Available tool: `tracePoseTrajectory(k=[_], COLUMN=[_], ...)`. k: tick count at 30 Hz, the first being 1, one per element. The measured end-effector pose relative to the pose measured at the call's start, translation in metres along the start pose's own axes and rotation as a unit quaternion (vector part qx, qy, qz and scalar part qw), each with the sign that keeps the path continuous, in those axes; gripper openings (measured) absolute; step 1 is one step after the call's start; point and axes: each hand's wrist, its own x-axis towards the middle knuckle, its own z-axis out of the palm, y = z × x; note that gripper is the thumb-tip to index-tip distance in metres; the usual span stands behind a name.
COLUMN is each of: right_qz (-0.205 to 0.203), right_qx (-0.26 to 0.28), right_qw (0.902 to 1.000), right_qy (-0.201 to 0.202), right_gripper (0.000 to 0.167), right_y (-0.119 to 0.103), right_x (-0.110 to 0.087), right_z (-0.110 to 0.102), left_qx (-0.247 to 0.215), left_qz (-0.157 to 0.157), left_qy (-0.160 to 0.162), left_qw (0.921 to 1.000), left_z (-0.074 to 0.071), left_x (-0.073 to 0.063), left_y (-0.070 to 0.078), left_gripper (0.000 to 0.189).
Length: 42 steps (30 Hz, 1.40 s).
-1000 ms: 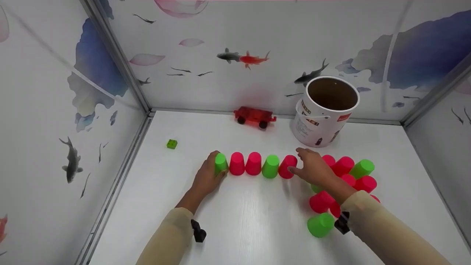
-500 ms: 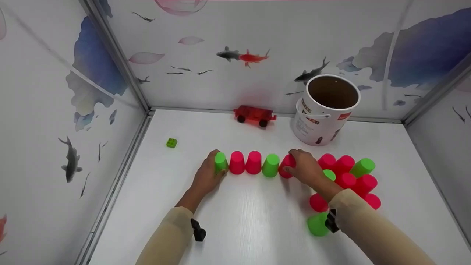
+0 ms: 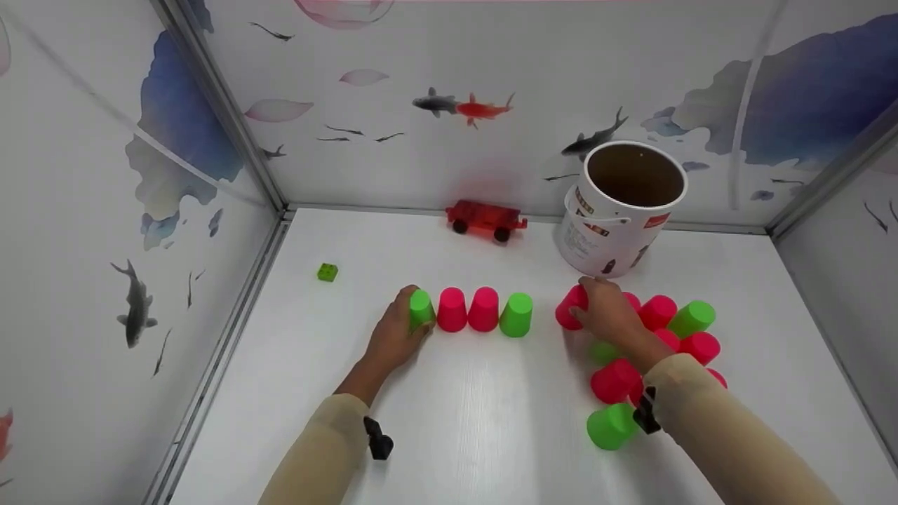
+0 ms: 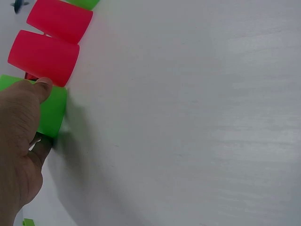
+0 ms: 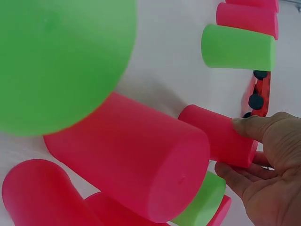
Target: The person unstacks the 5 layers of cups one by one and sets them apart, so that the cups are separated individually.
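Note:
My left hand [image 3: 394, 335] grips a green cup [image 3: 421, 311] at the left end of a row of upside-down cups. Beside it stand two pink cups [image 3: 452, 310] and another green cup [image 3: 517, 315]. My right hand [image 3: 612, 313] holds a pink cup [image 3: 571, 307] apart from the row, to its right; in the right wrist view thumb and fingers wrap this held cup [image 5: 218, 134]. In the left wrist view the thumb lies over the side of the green cup [image 4: 52, 113], next to a pink cup [image 4: 44, 57].
A cluster of pink and green cups [image 3: 691, 320] stands under and right of my right forearm, with a green cup [image 3: 610, 426] at its near end. Behind are a white bucket [image 3: 617, 238] and a red toy wagon [image 3: 485, 219]. A green block [image 3: 327, 272] lies at left.
My right hand reached the pink cup at the row's right end, took hold of it and moved it right, away from the row. The left hand stays on its green cup.

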Motion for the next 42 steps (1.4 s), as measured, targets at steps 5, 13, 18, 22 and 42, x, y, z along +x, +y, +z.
tracePoseTrajectory(k=[5, 13, 18, 22, 42], right_qz=[0.000, 0.003, -0.050, -0.113, -0.140], right_qx=[-0.002, 0.013, -0.003, -0.013, 0.023], right_qw=[1.0000, 0.9999, 0.9973, 0.9895, 0.9891], right_qy=[-0.002, 0.002, 0.053, 0.089, 0.040], right_gripper=[0.084, 0.089, 0.086, 0.079, 0.067], right_y=[0.002, -0.005, -0.021, -0.038, -0.048], right_x=[0.001, -0.003, -0.008, -0.012, -0.018], right_z=[0.000, 0.000, 0.005, 0.016, 0.056], left_qx=[0.000, -0.003, -0.008, -0.009, -0.007], left_qz=[0.011, 0.010, 0.011, 0.014, 0.008], left_qy=[0.003, 0.000, 0.004, 0.007, 0.002], left_qw=[0.9999, 0.9999, 0.9999, 0.9998, 0.9999], left_z=[0.000, -0.001, -0.001, -0.001, 0.000], left_x=[0.000, -0.001, -0.001, -0.001, -0.001], left_y=[-0.001, -0.002, -0.002, -0.002, 0.000], left_gripper=[0.075, 0.075, 0.073, 0.073, 0.077])
